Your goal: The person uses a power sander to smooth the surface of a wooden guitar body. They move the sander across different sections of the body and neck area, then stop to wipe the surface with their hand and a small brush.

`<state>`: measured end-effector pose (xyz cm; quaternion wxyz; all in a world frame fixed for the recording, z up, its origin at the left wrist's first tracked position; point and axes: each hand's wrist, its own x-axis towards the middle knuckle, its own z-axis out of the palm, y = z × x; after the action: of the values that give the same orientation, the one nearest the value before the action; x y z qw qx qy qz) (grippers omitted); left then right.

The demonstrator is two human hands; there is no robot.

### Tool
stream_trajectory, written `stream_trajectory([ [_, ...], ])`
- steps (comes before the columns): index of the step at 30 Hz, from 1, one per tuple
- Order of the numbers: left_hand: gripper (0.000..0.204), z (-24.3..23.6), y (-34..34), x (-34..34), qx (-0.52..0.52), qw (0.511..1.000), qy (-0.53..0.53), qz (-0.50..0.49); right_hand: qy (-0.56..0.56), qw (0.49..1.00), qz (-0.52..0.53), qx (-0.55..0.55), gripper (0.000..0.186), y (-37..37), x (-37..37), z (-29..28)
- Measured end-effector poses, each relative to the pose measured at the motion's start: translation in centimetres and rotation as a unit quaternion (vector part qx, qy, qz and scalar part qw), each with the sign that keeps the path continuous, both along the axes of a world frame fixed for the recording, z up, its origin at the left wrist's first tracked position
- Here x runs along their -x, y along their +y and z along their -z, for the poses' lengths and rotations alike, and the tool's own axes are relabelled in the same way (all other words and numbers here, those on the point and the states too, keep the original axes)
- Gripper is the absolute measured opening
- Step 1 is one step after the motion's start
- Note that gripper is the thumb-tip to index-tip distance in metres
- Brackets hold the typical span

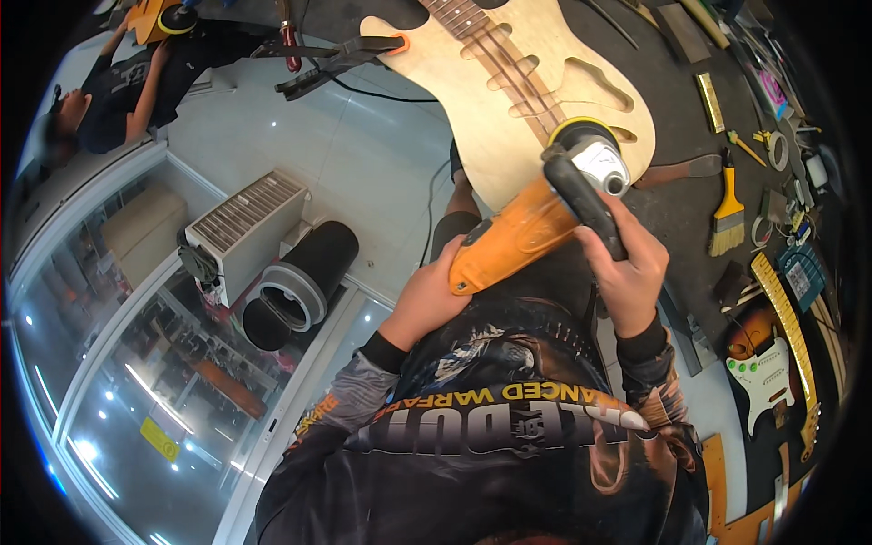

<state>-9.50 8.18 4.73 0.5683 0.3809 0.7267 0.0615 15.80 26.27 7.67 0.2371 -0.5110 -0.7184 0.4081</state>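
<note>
An orange power sander (522,238) with a black loop side handle and a yellow-edged round pad (581,127) is in both my hands. My left hand (425,295) wraps around the rear of its orange body. My right hand (633,268) is closed on the black side handle (589,204). The pad rests at the lower part of a pale wooden electric guitar body (468,109), which has routed cavities and a darker centre strip. Its neck (457,15) runs out at the top edge. A black clamp (336,62) with an orange pad grips the body's left horn.
On the dark bench at right lie a yellow-handled brush (728,213), a tape roll (777,151), a guitar neck (788,318) and a white pickguard (758,381). A co-worker (123,91) handles another orange tool at upper left. A black cylindrical bin (322,259) and a heater-like box (245,222) stand left.
</note>
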Motion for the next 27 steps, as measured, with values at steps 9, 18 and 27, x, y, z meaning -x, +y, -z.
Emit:
stream_trajectory([
  [9, 0.088, 0.2, -2.4, 4.8, 0.002, 1.000, 0.015, 0.004, 0.008, 1.000, 0.000, -0.013, 0.049, -1.2, 5.0, 0.2],
  [18, 0.071, 0.4, -4.8, 12.5, -0.047, 0.997, 0.027, -0.050, 0.032, 0.999, -0.030, -0.031, 0.046, -2.7, 13.8, 0.8],
  [27, 0.060, 0.4, -4.0, 14.3, -0.029, 0.996, 0.012, -0.081, 0.026, 0.998, -0.022, -0.061, 0.046, -2.3, 16.0, 1.6],
])
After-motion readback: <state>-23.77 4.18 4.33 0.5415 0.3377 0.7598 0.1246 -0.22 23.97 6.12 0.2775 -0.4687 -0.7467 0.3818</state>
